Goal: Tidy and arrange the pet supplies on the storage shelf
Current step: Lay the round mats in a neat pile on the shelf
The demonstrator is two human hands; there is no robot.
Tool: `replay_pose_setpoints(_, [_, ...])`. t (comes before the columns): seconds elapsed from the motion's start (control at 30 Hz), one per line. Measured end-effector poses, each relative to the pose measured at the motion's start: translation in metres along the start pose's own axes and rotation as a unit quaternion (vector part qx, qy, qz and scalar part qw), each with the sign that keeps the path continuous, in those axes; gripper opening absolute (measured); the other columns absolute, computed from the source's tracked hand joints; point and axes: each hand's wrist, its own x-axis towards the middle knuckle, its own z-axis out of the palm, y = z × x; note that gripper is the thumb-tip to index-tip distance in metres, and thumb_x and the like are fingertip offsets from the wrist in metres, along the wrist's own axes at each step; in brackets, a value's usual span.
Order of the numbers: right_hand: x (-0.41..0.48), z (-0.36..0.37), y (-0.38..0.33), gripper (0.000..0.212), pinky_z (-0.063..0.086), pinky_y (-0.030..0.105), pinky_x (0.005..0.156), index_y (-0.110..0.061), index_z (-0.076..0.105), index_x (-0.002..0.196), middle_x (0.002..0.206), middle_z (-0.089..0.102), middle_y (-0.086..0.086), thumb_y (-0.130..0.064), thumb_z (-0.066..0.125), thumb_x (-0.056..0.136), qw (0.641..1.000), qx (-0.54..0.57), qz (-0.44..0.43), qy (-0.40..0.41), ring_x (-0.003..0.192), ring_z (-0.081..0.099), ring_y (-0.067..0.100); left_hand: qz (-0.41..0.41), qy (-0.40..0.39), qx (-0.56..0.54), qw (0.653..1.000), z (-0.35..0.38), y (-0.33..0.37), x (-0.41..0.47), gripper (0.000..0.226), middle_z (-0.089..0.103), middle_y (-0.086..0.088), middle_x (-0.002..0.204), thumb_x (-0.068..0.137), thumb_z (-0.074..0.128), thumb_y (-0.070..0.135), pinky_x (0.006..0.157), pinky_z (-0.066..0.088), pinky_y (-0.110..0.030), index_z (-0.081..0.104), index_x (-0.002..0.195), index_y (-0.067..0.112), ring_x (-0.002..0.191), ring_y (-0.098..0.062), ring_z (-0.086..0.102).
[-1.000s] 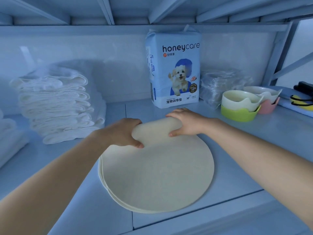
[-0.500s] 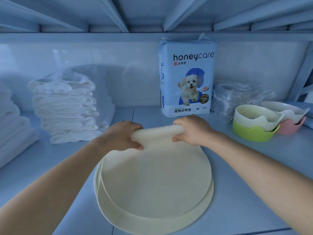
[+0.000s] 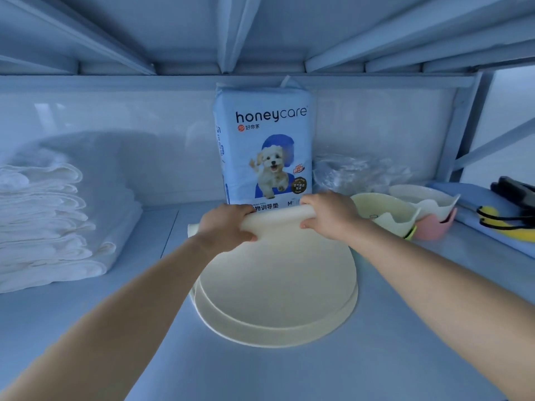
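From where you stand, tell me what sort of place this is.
Probably a pet-supply storage rack: a bare shelf under metal beams, a honeycare pack, stacked bowls, folded pads.

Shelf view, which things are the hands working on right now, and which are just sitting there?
In use: left hand, right hand, top round mat, mat beneath.
Lying about: pad bag, folded cloths, bowls, plastic wrap.
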Motion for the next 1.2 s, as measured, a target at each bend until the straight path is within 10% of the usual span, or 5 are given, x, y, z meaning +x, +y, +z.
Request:
replay_pose_setpoints(0.2, [-0.004, 0.040, 0.005, 0.055, 0.039, 0.035, 0.091, -0.020, 0.041, 0.133, 0.133, 0.049, -0.001, -0.042, 0.059, 0.086, 0.999, -0.042, -0.021, 0.002, 0.121, 0.046, 0.023, 0.061, 0.022, 0.042, 0.997, 0.028, -0.007, -0.018, 0.072, 0.030, 0.006, 0.150, 0.082, 0.065, 0.036, 0.108, 0.027, -0.033, 0.027, 0.143, 0.038, 0.132, -0.020, 0.032])
replay_pose_setpoints(0.3, [-0.013, 0.055, 0.004, 0.063, 0.027, 0.037, 0.110, -0.017, 0.027, 0.145, 0.150, 0.027, 0.001, -0.028, 0.055, 0.090, 0.999, 0.010, -0.047, 0.016, 0.137, 0.026, 0.020, 0.117, 0.027, -0.027, 0.992, 0.036, -0.011, -0.040, 0.051, 0.027, 0.006, 0.152, 0.089, 0.056, 0.024, 0.109, 0.024, -0.025, 0.043, 0.135, 0.040, 0.137, -0.014, 0.028])
replay_pose_setpoints(0.53, [-0.036, 0.056, 0.004, 0.030, 0.039, 0.027, 0.098, -0.012, 0.065, 0.115, 0.123, 0.060, 0.001, -0.013, 0.060, 0.085, 0.981, 0.176, -0.076, 0.000, 0.114, 0.055, 0.018, 0.134, -0.019, -0.101, 0.986, 0.032, -0.007, -0.055, 0.029, 0.051, 0.002, 0.134, 0.092, 0.053, 0.016, 0.106, 0.030, -0.017, 0.065, 0.116, 0.025, 0.127, -0.009, 0.043])
replay_pose_setpoints(0.93, [-0.084, 0.034, -0.017, 0.017, 0.041, 0.022, 0.093, -0.021, 0.073, 0.100, 0.116, 0.065, -0.005, -0.023, 0.063, 0.086, 0.961, 0.215, -0.153, -0.083, 0.105, 0.059, 0.009, 0.213, -0.064, -0.227, 0.948, 0.020, 0.010, -0.104, 0.017, 0.062, 0.007, 0.117, 0.085, 0.065, 0.024, 0.090, 0.045, -0.020, 0.072, 0.100, 0.021, 0.106, -0.002, 0.058])
replay_pose_setpoints(1.2, [-0.092, 0.025, -0.016, 0.065, 0.028, 0.020, 0.107, -0.043, 0.053, 0.125, 0.143, 0.035, -0.024, -0.071, 0.062, 0.066, 0.948, 0.188, -0.147, -0.209, 0.129, 0.033, -0.008, 0.207, -0.201, -0.186, 0.939, 0.013, 0.007, -0.107, 0.062, 0.035, 0.028, 0.141, 0.063, 0.066, 0.068, 0.109, 0.025, -0.019, 0.051, 0.121, 0.052, 0.131, 0.012, 0.027])
